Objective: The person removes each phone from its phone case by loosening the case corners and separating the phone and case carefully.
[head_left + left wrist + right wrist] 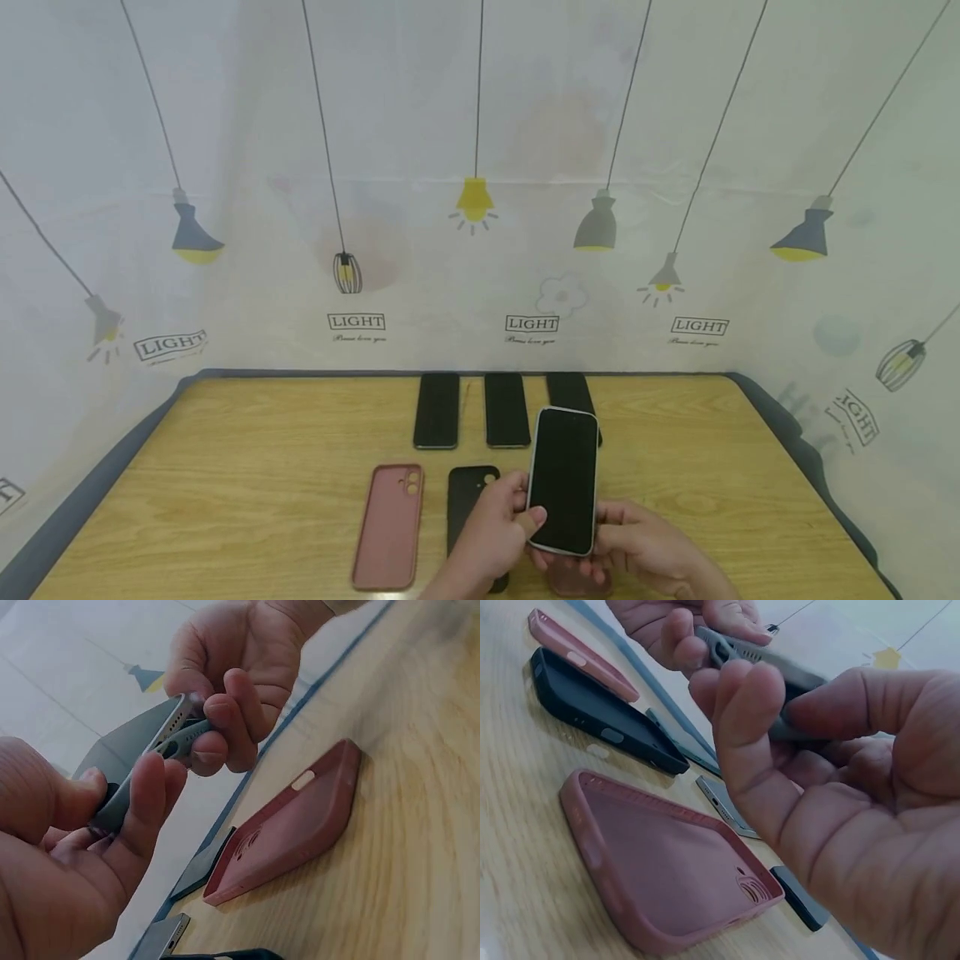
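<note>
A phone (564,482) with a dark screen and pale rim is held between both hands above the table, tilted. A grey-green phone case (187,739) sits behind it; at the bottom corner its edge stands apart from the phone's edge with the speaker holes. My left hand (495,525) grips one side, its thumb on the screen edge and its fingers around the case. My right hand (648,542) pinches the phone and case near the other bottom corner. Below the hands lies a pink phone case (667,862), mostly hidden in the head view.
Another pink case (387,529) and a black case (465,500) lie at the front of the wooden table (262,467). Three dark phones, the left one (437,411), the middle one (507,410) and the right one (567,390), line the back edge before a printed curtain (420,275).
</note>
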Demonstrator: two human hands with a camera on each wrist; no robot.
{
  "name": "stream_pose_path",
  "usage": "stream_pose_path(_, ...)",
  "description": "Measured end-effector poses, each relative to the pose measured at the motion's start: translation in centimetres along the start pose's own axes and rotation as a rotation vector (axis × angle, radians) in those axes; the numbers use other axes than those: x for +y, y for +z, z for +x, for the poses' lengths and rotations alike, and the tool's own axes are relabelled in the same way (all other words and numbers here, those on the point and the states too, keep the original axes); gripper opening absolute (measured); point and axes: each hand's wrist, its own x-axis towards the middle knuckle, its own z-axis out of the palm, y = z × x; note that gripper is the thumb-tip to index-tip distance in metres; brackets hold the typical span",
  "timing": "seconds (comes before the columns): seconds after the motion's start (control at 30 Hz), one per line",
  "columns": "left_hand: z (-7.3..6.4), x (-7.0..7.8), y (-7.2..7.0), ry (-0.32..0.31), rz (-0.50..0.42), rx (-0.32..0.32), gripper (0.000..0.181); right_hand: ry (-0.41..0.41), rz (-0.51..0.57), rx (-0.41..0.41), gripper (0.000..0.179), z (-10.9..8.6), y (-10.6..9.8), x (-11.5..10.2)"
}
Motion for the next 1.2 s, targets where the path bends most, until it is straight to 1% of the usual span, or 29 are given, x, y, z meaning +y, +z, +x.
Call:
stream_pose_path(0.1, 0.0, 0.1, -0.4, -0.026, -0.082, -0.04, 0.018, -0.018, 0.042, -0.032, 0.043, 0.0, -0.1, 0.0)
stream_pose_path(0.2, -0.1, 0.1, -0.6, -0.046, -0.148, -0.064, 0.021, -0.052, 0.075, -0.078, 0.048, 0.0, -0.3, 0.2)
stream_pose_path(0.27, -0.1, 0.1, -0.6, -0.045, -0.167, -0.069, 0.022, -0.069, 0.081, -0.101, 0.05, 0.1, -0.3, 0.1)
stream_pose_path(0.33, -0.1, 0.0, -0.5, -0.039, -0.173, -0.059, 0.021, -0.067, 0.066, -0.105, 0.049, 0.1, -0.3, 0.0)
stream_pose_path(0.43, -0.1, -0.1, -0.3, -0.034, -0.155, -0.02, 0.02, -0.031, -0.015, -0.055, 0.044, -0.1, -0.3, -0.5)
stream_pose_path(0.6, 0.0, -0.4, -0.1, -0.032, -0.095, 0.03, 0.019, 0.072, -0.193, 0.059, 0.033, -0.9, -0.3, -1.3)
stream_pose_path(0.67, 0.1, -0.6, -0.1, -0.022, -0.067, 0.041, 0.021, 0.093, -0.25, 0.078, 0.032, -1.2, -0.2, -1.5)
stream_pose_path(0.77, 0.2, -0.6, -0.2, -0.008, -0.012, 0.055, 0.023, 0.102, -0.328, 0.101, 0.033, -1.7, -0.1, -1.9)
stream_pose_path(0.9, 0.2, -0.5, -0.2, 0.002, 0.057, 0.07, 0.021, 0.118, -0.4, 0.138, 0.033, -1.8, 0.4, -2.2)
stream_pose_path(0.97, 0.1, -0.4, -0.1, 0.007, 0.081, 0.073, 0.019, 0.13, -0.418, 0.158, 0.035, -1.6, 0.8, -2.3)
stream_pose_path(1.2, 0.0, -0.2, 0.0, 0.023, 0.115, 0.061, 0.019, 0.168, -0.477, 0.285, 0.047, -0.6, 2.1, -2.2)
